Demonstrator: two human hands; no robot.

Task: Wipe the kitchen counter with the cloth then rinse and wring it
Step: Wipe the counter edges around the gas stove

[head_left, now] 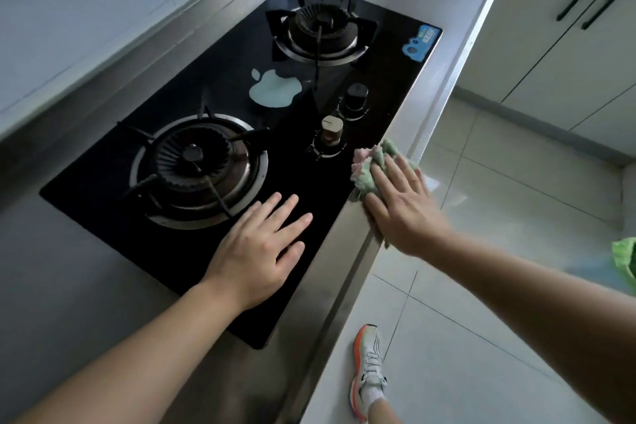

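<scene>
A crumpled green and pink cloth lies on the steel counter strip at the front edge, beside the black glass hob. My right hand presses flat on the cloth with straight fingers, covering its near half. My left hand rests palm down on the hob's glass in front of the near burner, fingers spread, holding nothing.
Two knobs stand on the hob just left of the cloth, and a far burner sits behind. The counter edge drops to a tiled floor where my shoe stands. White cabinets are at the right.
</scene>
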